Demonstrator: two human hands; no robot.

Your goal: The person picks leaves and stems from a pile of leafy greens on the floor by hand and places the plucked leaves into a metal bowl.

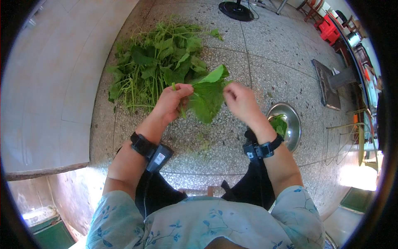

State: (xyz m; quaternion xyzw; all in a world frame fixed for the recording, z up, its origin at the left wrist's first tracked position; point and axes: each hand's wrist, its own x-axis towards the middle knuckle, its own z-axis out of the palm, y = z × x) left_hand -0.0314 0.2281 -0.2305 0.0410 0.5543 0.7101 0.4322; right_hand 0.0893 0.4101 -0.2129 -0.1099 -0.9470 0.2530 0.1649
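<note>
My left hand (176, 98) is closed round the stem of a broad green leaf (207, 98), holding it up in front of me above the floor. At the leaf's right edge, my right hand (241, 101) has its fingers pinched together; a small green bit shows by the fingertips, too small to name. Beyond my left hand a large heap of leafy green stems (157, 62) lies on the floor. A steel bowl (295, 126) with some green leaves (280, 124) in it stands to the right, partly behind my right forearm.
A pale tiled raised slab (62, 83) runs along the left. At the far side stands a round black base (236, 11) with a cable. To the right are a flat stand base (327, 85), a table edge with items, and a red plastic stool (328, 30).
</note>
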